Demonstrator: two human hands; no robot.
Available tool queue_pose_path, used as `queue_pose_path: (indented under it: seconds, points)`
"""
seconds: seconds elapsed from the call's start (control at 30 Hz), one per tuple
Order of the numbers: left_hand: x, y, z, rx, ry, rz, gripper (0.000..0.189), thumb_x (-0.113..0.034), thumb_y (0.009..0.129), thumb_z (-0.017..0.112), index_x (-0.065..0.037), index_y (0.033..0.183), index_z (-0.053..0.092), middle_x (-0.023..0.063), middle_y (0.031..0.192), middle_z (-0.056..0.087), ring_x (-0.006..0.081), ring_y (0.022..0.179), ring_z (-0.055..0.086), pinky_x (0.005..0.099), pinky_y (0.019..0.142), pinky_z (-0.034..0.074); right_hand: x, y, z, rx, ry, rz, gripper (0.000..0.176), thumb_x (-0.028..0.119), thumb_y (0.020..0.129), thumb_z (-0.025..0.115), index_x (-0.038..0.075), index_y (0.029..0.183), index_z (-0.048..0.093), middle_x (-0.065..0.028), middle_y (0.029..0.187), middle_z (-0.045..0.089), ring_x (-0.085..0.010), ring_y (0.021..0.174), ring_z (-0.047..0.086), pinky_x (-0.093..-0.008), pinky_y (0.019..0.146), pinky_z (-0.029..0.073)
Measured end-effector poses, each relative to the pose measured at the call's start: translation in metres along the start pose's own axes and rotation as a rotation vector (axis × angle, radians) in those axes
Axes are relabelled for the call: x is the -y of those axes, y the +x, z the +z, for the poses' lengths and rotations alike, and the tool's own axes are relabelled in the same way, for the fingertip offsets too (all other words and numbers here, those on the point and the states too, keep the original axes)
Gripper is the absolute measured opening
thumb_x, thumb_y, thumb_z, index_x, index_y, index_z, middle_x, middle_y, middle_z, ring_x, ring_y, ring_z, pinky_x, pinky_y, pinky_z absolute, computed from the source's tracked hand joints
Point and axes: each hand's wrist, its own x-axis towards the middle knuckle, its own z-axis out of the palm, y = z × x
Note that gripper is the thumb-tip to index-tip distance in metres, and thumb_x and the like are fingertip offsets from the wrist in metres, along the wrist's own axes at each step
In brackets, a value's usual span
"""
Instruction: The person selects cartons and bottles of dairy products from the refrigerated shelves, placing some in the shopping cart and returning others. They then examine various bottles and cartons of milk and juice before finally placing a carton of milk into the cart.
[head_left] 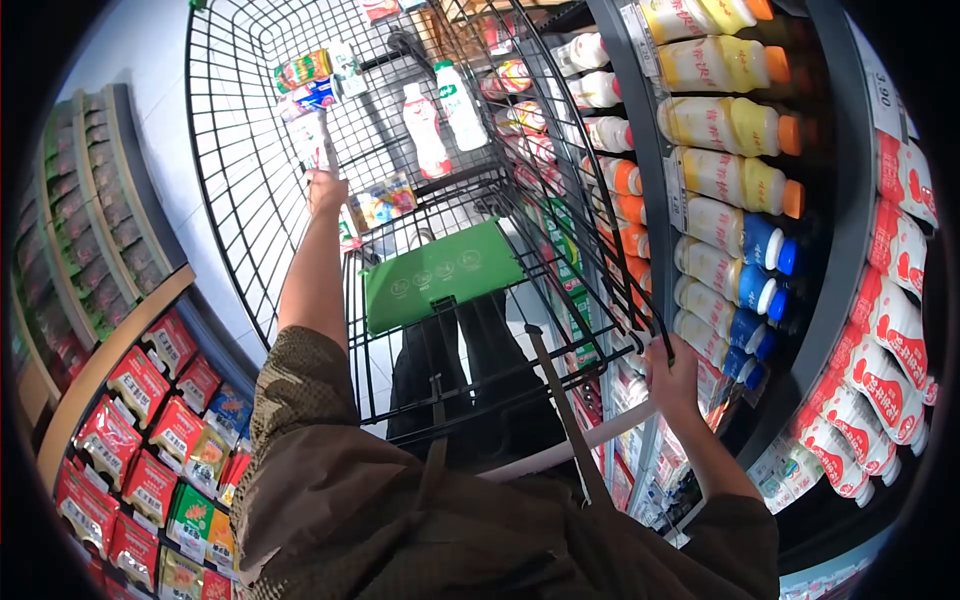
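My left hand (325, 190) reaches deep into the black wire shopping cart (235, 180) and is closed on a pale packet (310, 135) held upright above the cart floor. Just beyond it lie colourful packs (305, 72). Two white bottles (425, 130) with red and green labels lie on the cart floor to the right. My right hand (670, 378) grips the cart's white handle bar (560, 453) at its right end. The green seat flap (440, 275) sits between my arms.
A shelf unit on the right holds yellow bottles with orange caps (725, 60), blue-capped bottles (750, 240) and red-and-white pouches (885, 350). On the left a low shelf carries red snack packets (140, 385). The cart stands close against the right shelf.
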Motion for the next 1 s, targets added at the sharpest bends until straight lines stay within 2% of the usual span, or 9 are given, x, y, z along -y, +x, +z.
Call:
queue_pose_path:
  seconds: [0.2, 0.37, 0.6, 0.73, 0.77, 0.83, 0.9, 0.93, 1.0]
  points:
    - [0.002, -0.004, 0.019, -0.12, 0.023, 0.034, 0.073, -0.031, 0.084, 0.08, -0.001, 0.131, 0.033, 0.0198, 0.112, 0.07, 0.0353, 0.105, 0.07, 0.0468, 0.088, 0.055, 0.007, -0.003, -0.001, 0.025, 0.059, 0.057, 0.031, 0.029, 0.105, 0.055, 0.0, 0.102, 0.065, -0.0037, 0.061, 0.056, -0.0109, 0.054, 0.056, -0.0314, 0.051, 0.042]
    - [0.006, -0.006, 0.024, -0.148, -0.074, 0.127, 0.052, -0.029, 0.077, 0.072, 0.0, 0.115, 0.051, 0.0221, 0.11, 0.07, 0.0377, 0.105, 0.069, 0.0465, 0.092, 0.053, 0.004, -0.004, 0.0, 0.01, 0.044, 0.021, 0.033, 0.031, 0.105, 0.055, 0.0, 0.101, 0.064, -0.0035, 0.059, 0.055, -0.0117, 0.054, 0.056, -0.032, 0.052, 0.042]
    - [0.007, -0.037, 0.021, -0.288, -0.159, 0.199, 0.064, -0.034, 0.076, 0.071, 0.006, 0.121, 0.047, 0.0245, 0.108, 0.068, 0.0397, 0.105, 0.068, 0.0457, 0.092, 0.053, 0.002, -0.001, -0.001, -0.001, -0.048, -0.008, 0.042, 0.039, 0.103, 0.056, -0.001, 0.1, 0.066, -0.0172, 0.067, 0.063, -0.0308, 0.062, 0.065, -0.043, 0.059, 0.047]
    - [-0.005, -0.062, -0.012, -0.105, -0.242, 0.228, 0.066, -0.041, 0.078, 0.07, 0.015, 0.111, 0.057, 0.0314, 0.114, 0.066, 0.044, 0.107, 0.067, 0.0475, 0.093, 0.053, 0.004, -0.003, -0.002, -0.055, -0.132, -0.108, 0.05, 0.046, 0.101, 0.055, -0.002, 0.099, 0.066, -0.0268, 0.077, 0.066, -0.0473, 0.08, 0.066, -0.0518, 0.07, 0.049]
    - [0.011, -0.017, 0.015, -0.054, -0.143, 0.327, 0.062, -0.045, 0.079, 0.069, 0.013, 0.101, 0.065, 0.0279, 0.099, 0.07, 0.0417, 0.095, 0.07, 0.0469, 0.086, 0.054, 0.008, -0.004, -0.004, -0.072, -0.158, -0.128, 0.05, 0.047, 0.101, 0.055, -0.002, 0.099, 0.066, -0.0273, 0.079, 0.066, -0.0475, 0.082, 0.066, -0.0525, 0.07, 0.049]
    - [0.004, -0.029, -0.005, 0.165, -0.519, 0.213, 0.048, -0.04, 0.087, 0.064, 0.008, 0.086, 0.07, 0.0155, 0.067, 0.065, 0.0308, 0.071, 0.068, 0.0425, 0.068, 0.051, 0.01, -0.005, -0.005, -0.081, -0.232, -0.109, 0.054, 0.052, 0.1, 0.054, -0.001, 0.099, 0.067, -0.0286, 0.086, 0.068, -0.0478, 0.089, 0.067, -0.0549, 0.076, 0.05]
    - [0.006, -0.041, -0.03, 0.538, -0.817, 0.161, 0.037, -0.031, 0.092, 0.061, -0.005, 0.065, 0.059, 0.0026, 0.058, 0.052, 0.0162, 0.045, 0.049, 0.0351, 0.04, 0.035, 0.015, -0.008, -0.007, -0.086, -0.218, -0.089, 0.058, 0.055, 0.1, 0.052, -0.001, 0.098, 0.068, -0.0285, 0.088, 0.069, -0.0476, 0.091, 0.067, -0.0549, 0.078, 0.051]
    - [0.001, -0.066, -0.042, 0.531, -0.779, 0.199, 0.035, -0.031, 0.093, 0.062, -0.012, 0.064, 0.053, 0.0001, 0.056, 0.048, 0.0107, 0.042, 0.041, 0.0301, 0.037, 0.028, 0.015, -0.009, -0.007, -0.088, -0.212, -0.078, 0.06, 0.057, 0.1, 0.051, -0.001, 0.098, 0.068, -0.0285, 0.089, 0.069, -0.0474, 0.092, 0.067, -0.0549, 0.08, 0.051]
    - [0.012, -0.073, -0.039, 0.586, -0.737, 0.321, 0.034, -0.033, 0.093, 0.063, -0.003, 0.077, 0.061, 0.0044, 0.06, 0.052, 0.0131, 0.043, 0.044, 0.0308, 0.038, 0.031, 0.006, -0.005, -0.004, -0.116, -0.176, -0.138, 0.064, 0.06, 0.099, 0.049, 0.0, 0.097, 0.069, -0.0274, 0.093, 0.071, -0.0468, 0.094, 0.068, -0.0545, 0.083, 0.053]
